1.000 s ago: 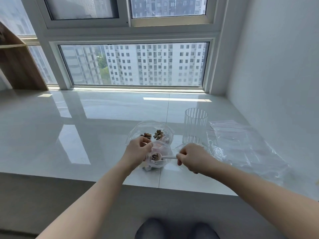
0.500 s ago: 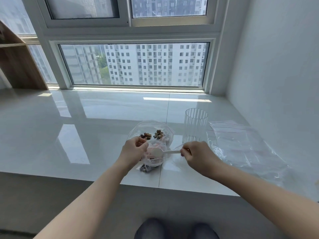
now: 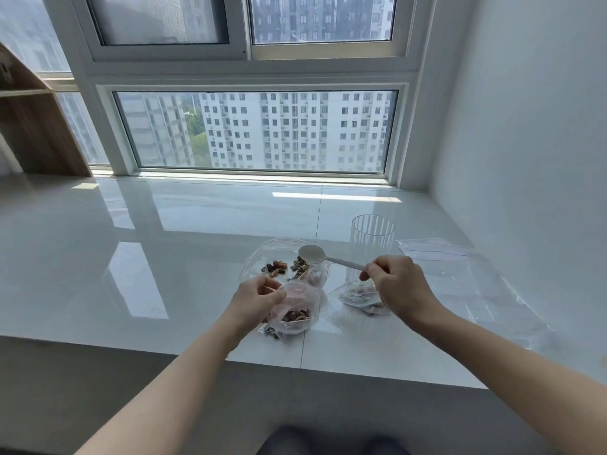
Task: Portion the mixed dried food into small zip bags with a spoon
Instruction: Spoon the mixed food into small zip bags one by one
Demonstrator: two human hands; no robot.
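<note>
A clear bowl (image 3: 254, 259) on the white ledge holds two small heaps of mixed dried food (image 3: 289, 267). My left hand (image 3: 254, 298) pinches the rim of a small zip bag (image 3: 295, 311), which has dried food lying in its bottom. My right hand (image 3: 395, 287) grips the handle of a white plastic spoon (image 3: 313, 253). The spoon's bowl looks empty and hovers over the right side of the clear bowl. A second small zip bag (image 3: 358, 297) with some food lies under my right hand.
A ribbed clear cup (image 3: 372, 238) stands just behind my right hand. A large flat plastic bag (image 3: 466, 280) lies at the right by the wall. The ledge's front edge (image 3: 197, 353) runs close below the bags. A wooden shelf (image 3: 29, 126) stands far left.
My right hand has lifted the spoon out of the small zip bag and carried it back over the clear bowl, now empty. My left hand keeps its hold on the bag.
</note>
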